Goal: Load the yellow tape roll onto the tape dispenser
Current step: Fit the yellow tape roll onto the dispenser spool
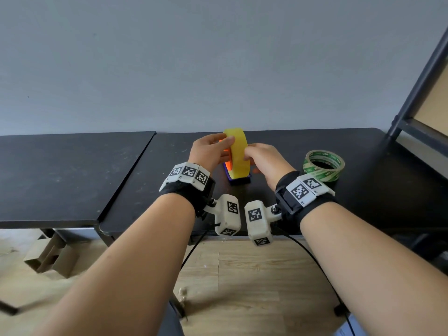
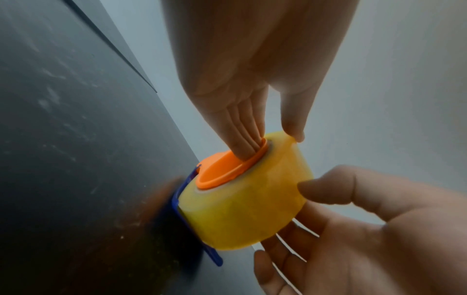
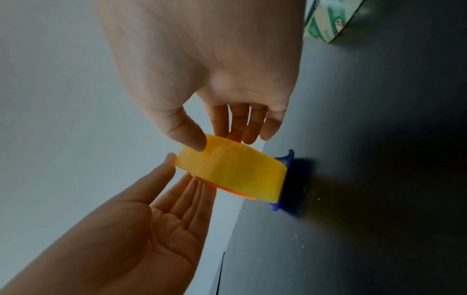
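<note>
The yellow tape roll (image 1: 238, 154) (image 2: 242, 209) (image 3: 232, 173) stands on edge in the dispenser, whose blue base (image 1: 240, 181) (image 2: 176, 201) (image 3: 286, 159) sits on the black table (image 1: 363, 151). An orange hub (image 2: 222, 169) fills the roll's core. My left hand (image 1: 223, 144) (image 2: 267, 143) (image 3: 187, 175) lays straight fingers against the hub on the roll's left side, with its thumb on the roll's top rim. My right hand (image 1: 249, 154) (image 2: 290, 223) (image 3: 222, 139) holds the roll from the right, thumb on the outer band, fingers curled behind.
A green-printed tape roll (image 1: 323, 166) (image 3: 326, 26) lies flat to the right of the dispenser. A second black table (image 1: 60, 178) adjoins on the left. A dark shelf frame (image 1: 417, 93) rises at the far right. The wall runs just behind.
</note>
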Action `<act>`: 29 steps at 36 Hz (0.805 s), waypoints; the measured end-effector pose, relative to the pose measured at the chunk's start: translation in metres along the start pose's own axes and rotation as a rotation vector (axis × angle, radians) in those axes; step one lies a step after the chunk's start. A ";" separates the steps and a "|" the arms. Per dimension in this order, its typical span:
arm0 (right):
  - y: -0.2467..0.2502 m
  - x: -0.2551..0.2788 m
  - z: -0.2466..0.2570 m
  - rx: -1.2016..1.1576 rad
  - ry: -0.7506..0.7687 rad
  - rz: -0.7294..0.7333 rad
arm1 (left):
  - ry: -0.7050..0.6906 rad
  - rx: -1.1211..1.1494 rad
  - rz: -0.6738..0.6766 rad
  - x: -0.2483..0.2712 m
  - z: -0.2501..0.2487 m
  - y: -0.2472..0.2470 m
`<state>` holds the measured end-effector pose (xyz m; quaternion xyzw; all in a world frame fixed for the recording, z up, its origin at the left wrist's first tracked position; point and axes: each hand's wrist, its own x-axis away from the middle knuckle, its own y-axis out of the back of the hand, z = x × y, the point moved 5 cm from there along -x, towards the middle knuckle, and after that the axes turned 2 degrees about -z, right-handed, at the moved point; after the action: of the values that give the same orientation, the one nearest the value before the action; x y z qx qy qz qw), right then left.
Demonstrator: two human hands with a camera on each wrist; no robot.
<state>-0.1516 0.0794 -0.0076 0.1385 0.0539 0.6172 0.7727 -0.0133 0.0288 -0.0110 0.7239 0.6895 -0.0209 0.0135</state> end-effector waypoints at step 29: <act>0.002 -0.001 -0.001 -0.063 0.022 0.009 | -0.072 -0.080 -0.025 0.002 -0.008 -0.004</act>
<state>-0.1537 0.0788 -0.0077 0.1074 0.0426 0.6234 0.7733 -0.0175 0.0314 -0.0031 0.7129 0.6978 -0.0196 0.0670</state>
